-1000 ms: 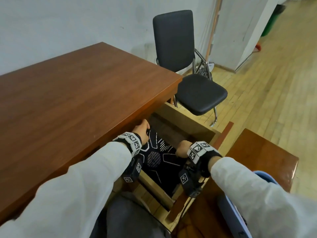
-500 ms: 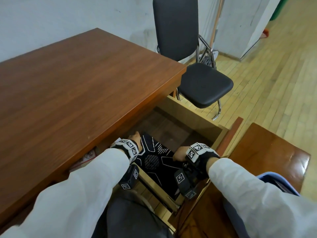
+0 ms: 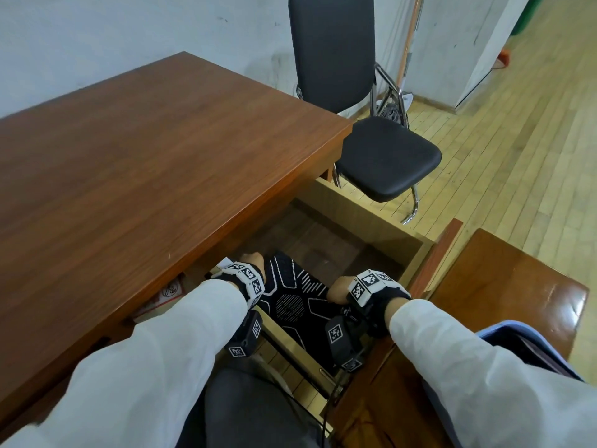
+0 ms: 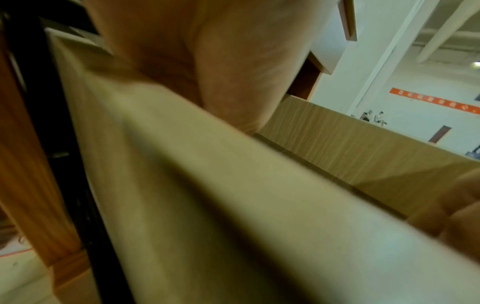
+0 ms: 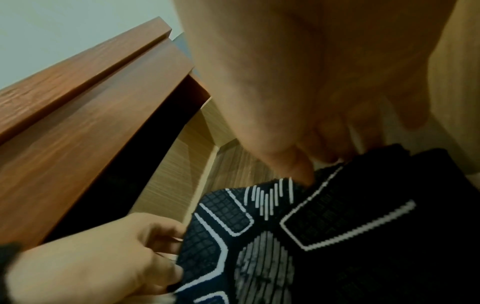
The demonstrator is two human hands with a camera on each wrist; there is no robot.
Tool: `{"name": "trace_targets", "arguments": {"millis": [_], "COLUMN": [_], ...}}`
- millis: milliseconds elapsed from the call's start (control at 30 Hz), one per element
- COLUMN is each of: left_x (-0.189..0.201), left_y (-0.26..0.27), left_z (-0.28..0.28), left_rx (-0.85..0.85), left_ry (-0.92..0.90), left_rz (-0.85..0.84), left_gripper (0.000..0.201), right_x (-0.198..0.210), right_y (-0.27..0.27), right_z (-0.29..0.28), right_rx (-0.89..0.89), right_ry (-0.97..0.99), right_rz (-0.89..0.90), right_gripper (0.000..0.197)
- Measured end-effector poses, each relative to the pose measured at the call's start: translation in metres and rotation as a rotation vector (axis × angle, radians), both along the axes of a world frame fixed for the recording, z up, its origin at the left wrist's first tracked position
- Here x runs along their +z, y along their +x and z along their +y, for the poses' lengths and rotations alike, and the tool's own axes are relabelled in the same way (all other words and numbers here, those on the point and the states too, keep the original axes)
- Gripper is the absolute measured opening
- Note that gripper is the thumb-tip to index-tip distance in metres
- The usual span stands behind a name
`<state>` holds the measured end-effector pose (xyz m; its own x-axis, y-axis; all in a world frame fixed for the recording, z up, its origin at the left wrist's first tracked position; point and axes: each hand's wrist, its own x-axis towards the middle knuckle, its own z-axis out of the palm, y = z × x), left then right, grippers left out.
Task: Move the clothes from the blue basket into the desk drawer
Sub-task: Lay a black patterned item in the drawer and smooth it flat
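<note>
A black garment (image 3: 292,300) with white line patterns lies in the open desk drawer (image 3: 361,221). My left hand (image 3: 253,260) grips its left edge under the desk top, fingers curled on the cloth (image 5: 166,253). My right hand (image 3: 337,289) pinches the garment's right edge, fingertips (image 5: 303,164) tucked into the fabric (image 5: 324,236). The blue basket (image 3: 510,329) shows only its rim at the lower right, behind my right sleeve. In the left wrist view there is just a blurred pale drawer wall (image 4: 233,195) and my palm.
The brown desk top (image 3: 145,163) overhangs the drawer's left side. A black chair (image 3: 387,156) stands beyond the drawer. A glossy wooden stool (image 3: 504,286) sits right of the drawer, under the basket. The far half of the drawer floor (image 3: 323,240) is bare.
Both hands have gone lower into the drawer with the garment. The left hand went from the desk edge down beside the drawer wall.
</note>
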<state>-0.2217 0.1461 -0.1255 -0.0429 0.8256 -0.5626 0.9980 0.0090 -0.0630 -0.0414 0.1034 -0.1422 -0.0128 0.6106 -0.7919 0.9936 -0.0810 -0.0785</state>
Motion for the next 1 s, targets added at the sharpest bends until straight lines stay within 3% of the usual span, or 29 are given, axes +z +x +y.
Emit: {"name": "trace_targets", "arguments": {"millis": [133,267,400,600,700,800,1000], "left_x": [0.006,0.036,0.073,0.122,0.133,0.135,0.121], "left_y": [0.001,0.003,0.019,0.087,0.131,0.175,0.222], "left_z": [-0.006,-0.011,-0.024,-0.065,-0.093,-0.125,-0.169], "left_rx": [0.008,0.108,0.115,0.026,-0.062,-0.172,-0.3], "left_ry": [-0.023,-0.017,0.091,0.223,0.214,0.162,0.068], "left_rz": [-0.126,-0.268,-0.408,-0.641,-0.698,-0.718,-0.715], "left_gripper": [0.039,0.04,0.03,0.025,0.027,0.026,0.026], "right_x": [0.019,0.014,0.073,0.13,0.14,0.146,0.14], "right_y": [-0.001,0.02,0.029,0.073,0.11,0.147,0.192], "right_z": [-0.002,0.012,-0.005,-0.053,-0.086,-0.127,-0.19], "right_rx": [-0.105,-0.247,-0.513,-0.644,-0.674,-0.708,-0.7], "right_ry": [-0.013,0.15,0.285,0.324,0.398,0.39,0.434], "right_rz": [0.045,0.146,0.367,0.44,0.389,0.253,-0.022], "right_gripper": [0.034,0.033,0.037,0.032,0.033,0.013,0.024]}}
